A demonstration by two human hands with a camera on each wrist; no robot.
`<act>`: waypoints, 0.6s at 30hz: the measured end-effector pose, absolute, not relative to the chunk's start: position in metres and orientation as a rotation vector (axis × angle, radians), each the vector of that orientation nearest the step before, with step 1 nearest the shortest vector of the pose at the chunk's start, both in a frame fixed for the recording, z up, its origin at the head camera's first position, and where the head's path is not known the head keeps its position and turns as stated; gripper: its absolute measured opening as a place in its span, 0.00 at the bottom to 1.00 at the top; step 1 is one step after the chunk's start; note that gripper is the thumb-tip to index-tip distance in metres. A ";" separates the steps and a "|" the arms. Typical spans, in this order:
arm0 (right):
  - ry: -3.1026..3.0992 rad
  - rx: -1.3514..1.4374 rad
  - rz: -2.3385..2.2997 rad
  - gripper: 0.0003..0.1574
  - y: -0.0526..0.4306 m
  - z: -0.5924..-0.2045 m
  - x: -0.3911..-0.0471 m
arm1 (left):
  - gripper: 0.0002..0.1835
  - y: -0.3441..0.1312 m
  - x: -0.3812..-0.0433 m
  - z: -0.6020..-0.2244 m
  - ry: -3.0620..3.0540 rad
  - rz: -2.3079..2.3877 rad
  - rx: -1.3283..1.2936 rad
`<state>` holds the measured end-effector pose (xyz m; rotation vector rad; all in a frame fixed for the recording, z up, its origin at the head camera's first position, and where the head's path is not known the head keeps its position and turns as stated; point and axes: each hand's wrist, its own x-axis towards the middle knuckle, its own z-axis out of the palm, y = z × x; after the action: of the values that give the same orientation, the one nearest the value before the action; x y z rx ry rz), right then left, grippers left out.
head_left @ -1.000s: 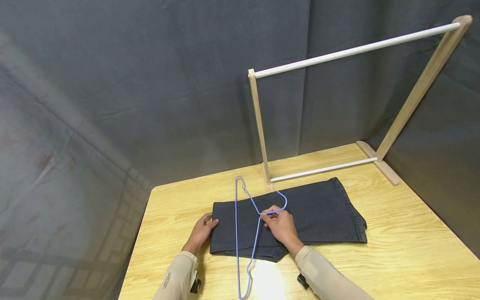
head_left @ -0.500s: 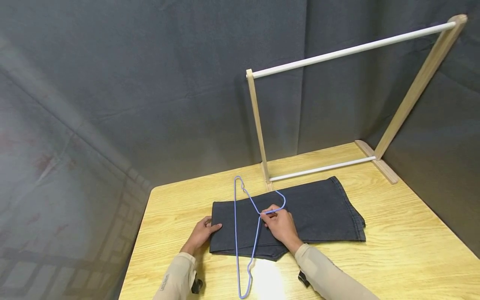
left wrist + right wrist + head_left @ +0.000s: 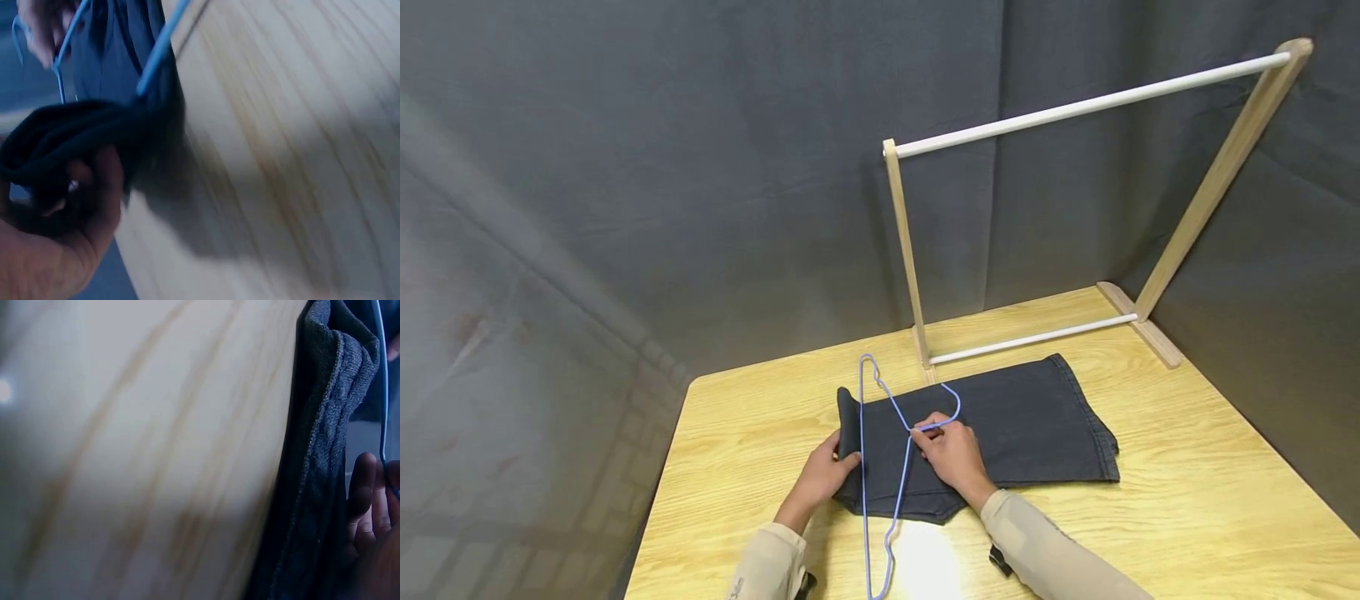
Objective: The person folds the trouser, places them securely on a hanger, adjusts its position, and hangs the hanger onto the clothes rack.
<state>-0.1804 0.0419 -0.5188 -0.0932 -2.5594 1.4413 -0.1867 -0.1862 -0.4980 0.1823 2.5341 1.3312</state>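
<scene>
Folded dark trousers (image 3: 1022, 433) lie across the table under a thin blue-purple hanger (image 3: 957, 404). My left hand (image 3: 820, 479) grips the left end of the trousers, thumb on top and fingers beneath. That end is raised and curls up beside the hanger's long bottom bar; the left wrist view shows the bent fold of cloth (image 3: 69, 134) between thumb and fingers. My right hand (image 3: 955, 454) pinches the hanger at its neck, just below the hook, over the middle of the trousers. In the right wrist view the hanger's wire (image 3: 383, 394) runs down to the fingers (image 3: 362, 487).
Behind the trousers stands a wooden rack (image 3: 904, 242) with a white top rail (image 3: 1090, 107) and a lower white rod (image 3: 1030, 340). Its right foot (image 3: 1138, 325) sits near the table's right edge. Grey curtains (image 3: 760, 208) enclose the wooden table (image 3: 760, 400).
My left hand has taken hold of the trousers' left end, lifted it and shifted it right towards the hanger. The right hand keeps its pinch on the hanger. The head view has shifted slightly.
</scene>
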 end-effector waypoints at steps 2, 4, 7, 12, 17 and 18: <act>-2.557 -0.077 1.443 0.05 0.041 -0.517 -0.180 | 0.33 -0.176 -0.185 -0.496 2.630 1.194 0.242; -2.563 -0.071 1.442 0.04 0.041 -0.516 -0.180 | 0.35 -0.167 -0.183 -0.494 2.657 1.097 0.280; -2.575 -0.076 1.447 0.04 0.042 -0.515 -0.180 | 0.32 -0.158 -0.181 -0.494 2.663 0.991 0.346; -2.585 -0.075 1.431 0.03 0.045 -0.514 -0.181 | 0.27 -0.145 -0.183 -0.497 2.777 0.719 0.486; -2.604 -0.071 1.411 0.04 0.047 -0.514 -0.182 | 0.27 -0.130 -0.182 -0.509 2.987 0.281 0.616; -2.604 -0.064 1.400 0.04 0.047 -0.514 -0.182 | 0.27 -0.128 -0.182 -0.512 3.039 0.188 0.648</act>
<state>-0.1818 0.0473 -0.5141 -0.0643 -2.6038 1.4005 -0.1818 -0.1279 -0.5121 0.6481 3.0387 0.1881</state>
